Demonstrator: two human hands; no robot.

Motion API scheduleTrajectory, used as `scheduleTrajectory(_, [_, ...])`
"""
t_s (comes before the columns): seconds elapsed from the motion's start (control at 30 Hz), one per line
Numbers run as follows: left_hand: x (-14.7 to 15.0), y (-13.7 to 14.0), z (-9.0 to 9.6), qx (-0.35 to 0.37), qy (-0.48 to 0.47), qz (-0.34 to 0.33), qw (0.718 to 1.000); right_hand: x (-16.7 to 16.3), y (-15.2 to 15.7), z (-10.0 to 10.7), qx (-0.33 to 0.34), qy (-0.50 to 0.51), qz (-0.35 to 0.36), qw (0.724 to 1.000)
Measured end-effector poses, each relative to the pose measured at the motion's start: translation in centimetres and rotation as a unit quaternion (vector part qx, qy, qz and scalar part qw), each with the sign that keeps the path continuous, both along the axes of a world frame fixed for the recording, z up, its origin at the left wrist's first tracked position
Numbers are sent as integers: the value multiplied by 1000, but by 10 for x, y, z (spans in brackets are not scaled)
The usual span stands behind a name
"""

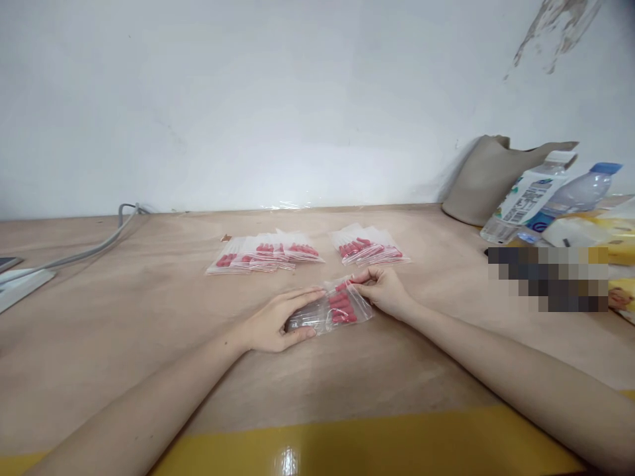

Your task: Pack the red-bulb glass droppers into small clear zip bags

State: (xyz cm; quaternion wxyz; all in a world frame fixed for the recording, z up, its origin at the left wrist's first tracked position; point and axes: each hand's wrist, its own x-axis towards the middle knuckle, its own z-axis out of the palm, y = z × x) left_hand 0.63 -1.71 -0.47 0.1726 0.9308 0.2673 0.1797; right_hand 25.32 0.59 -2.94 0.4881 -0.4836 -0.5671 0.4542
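Note:
A clear plastic bag (317, 316) lies on the table in front of me, with several small red cylindrical pieces (341, 309) lined up in its right part. My left hand (278, 320) rests across the bag's left end, fingers stretched out along the upper edge and thumb apart at the lower edge. At the upper right corner, my right hand (384, 291) pinches the bag beside the topmost red piece; its fingertips partly cover that spot. Beyond the hands are overlapping clear bags of red pieces, one group (265, 251) at left and another (368, 246) at right.
A grey cable (99, 246) runs along the left side near a white flat item (24, 287). On the right stand a brown container (479, 178), a labelled bottle (528, 198) and a blue-capped bottle (583, 192), beside yellow packaging (618, 231). A wall borders the table's back.

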Motion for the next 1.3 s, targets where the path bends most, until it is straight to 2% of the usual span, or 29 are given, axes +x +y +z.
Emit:
scheduleTrajectory(0.3, [0, -1, -1, -2, -1, -5, 1000, 5, 4, -2, 86, -62, 47, 993])
scheduleTrajectory(0.47, [1, -1, 0, -5, 2, -1, 1000, 9, 3, -3, 215, -207, 68, 952])
scheduleTrajectory(0.53, [0, -1, 0, -5, -4, -7, 1000, 10, 3, -1, 216, -229, 103, 943])
scheduleTrajectory(0.6, [0, 0, 0, -2, -5, -12, 1000, 15, 2, 2, 185, -207, 122, 953])
scheduleTrajectory(0.67, [-1, 1, -1, -1, 2, -18, 1000, 23, 1, 4, 155, -178, 111, 965])
scheduleTrajectory(0.73, [-1, 1, 0, 0, 11, -25, 1000, 32, 0, 5, 166, -182, 84, 965])
scheduleTrajectory(0.8, [-2, 1, 1, 4, 17, -37, 999, 40, -2, 6, 210, -227, 91, 947])
scheduleTrajectory(0.93, [0, 4, 5, 44, 45, -45, 997, 42, -7, 9, 288, -292, 163, 897])
scheduleTrajectory(1.0, [1, 7, 4, 88, 53, -18, 995, 40, -8, 11, 311, -292, 180, 886])
scheduleTrajectory(1.1, [1, 11, -3, 166, 10, 84, 983, 40, -12, 14, 327, -294, 185, 879])
scheduleTrajectory(1.17, [2, 12, -9, 192, -32, 144, 970, 41, -15, 17, 321, -302, 203, 874])
scheduleTrajectory(1.3, [9, 7, -12, 196, -49, 156, 967, 43, -23, 21, 282, -301, 257, 874])
